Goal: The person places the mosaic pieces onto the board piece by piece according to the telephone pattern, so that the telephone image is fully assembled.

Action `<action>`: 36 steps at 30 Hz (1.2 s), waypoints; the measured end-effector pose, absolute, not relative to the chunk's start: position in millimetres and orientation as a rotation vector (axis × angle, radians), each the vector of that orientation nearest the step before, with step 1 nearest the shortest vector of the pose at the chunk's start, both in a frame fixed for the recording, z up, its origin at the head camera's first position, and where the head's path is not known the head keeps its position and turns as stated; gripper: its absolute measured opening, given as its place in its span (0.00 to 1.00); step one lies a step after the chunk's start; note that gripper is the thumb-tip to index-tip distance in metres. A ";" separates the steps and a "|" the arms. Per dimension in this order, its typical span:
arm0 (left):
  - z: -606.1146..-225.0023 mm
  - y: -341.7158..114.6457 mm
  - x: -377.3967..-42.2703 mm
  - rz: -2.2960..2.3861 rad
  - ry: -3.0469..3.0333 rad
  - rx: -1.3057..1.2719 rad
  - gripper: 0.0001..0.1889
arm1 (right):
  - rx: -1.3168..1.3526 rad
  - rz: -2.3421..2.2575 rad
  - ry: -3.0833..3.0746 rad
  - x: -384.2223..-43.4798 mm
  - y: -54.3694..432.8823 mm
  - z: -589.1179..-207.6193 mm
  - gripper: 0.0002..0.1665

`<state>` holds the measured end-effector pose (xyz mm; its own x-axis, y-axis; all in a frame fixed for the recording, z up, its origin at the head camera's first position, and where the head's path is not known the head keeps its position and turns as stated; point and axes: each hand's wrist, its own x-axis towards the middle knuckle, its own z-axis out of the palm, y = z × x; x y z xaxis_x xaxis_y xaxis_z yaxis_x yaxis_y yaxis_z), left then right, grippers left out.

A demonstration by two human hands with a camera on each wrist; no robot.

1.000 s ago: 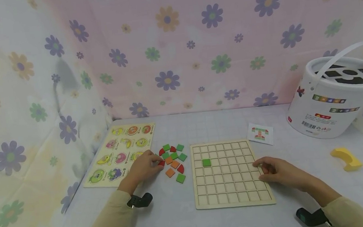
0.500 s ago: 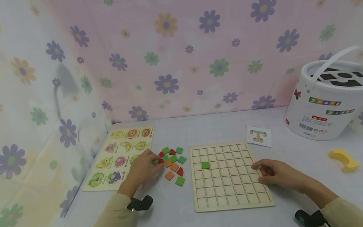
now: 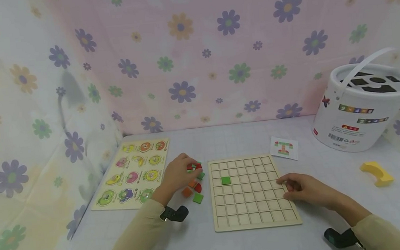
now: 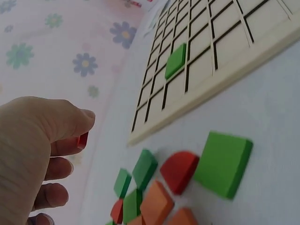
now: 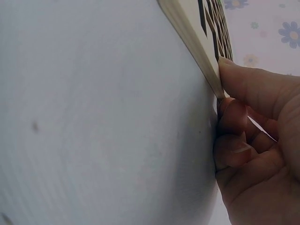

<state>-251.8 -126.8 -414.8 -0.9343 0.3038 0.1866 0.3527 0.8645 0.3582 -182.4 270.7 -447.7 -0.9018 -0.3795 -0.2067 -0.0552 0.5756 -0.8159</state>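
My left hand [image 3: 179,174] is above the pile of loose tiles, left of the wooden grid board [image 3: 255,227]. In the left wrist view, its thumb and index finger pinch a small red piece [image 4: 83,140], mostly hidden by the fingers. Below it lie green squares [image 4: 224,164], orange squares [image 4: 157,202] and red quarter-circle pieces [image 4: 180,171]. One green square [image 3: 226,180] sits in a cell of the grid board. My right hand [image 3: 307,189] grips the board's right edge, thumb on top and curled fingers against its side in the right wrist view.
A fruit puzzle board [image 3: 137,202] lies at the left. Behind the grid board is a small pattern card [image 3: 283,149]. At the right stand a white bucket [image 3: 346,118] with a shape-hole lid and a yellow arch block [image 3: 377,173].
My left hand has moved right and slightly away from me, from the pile's left side to over it, now pinching a red piece. My right hand stays on the board's edge.
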 end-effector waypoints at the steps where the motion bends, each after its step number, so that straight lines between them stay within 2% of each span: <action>1: -413.9 -122.6 -252.3 -0.587 -2.911 -0.528 0.14 | -0.345 -1.248 2.451 -182.0 270.4 -447.4 0.31; 26: -422.8 -59.0 -252.5 -0.466 -3.109 -0.616 0.14 | -0.340 -1.255 2.445 -180.9 269.5 -445.3 0.32; 36: -429.5 -49.0 -253.3 -0.356 -3.038 -0.695 0.14 | -0.339 -1.249 2.454 -181.5 271.1 -448.6 0.32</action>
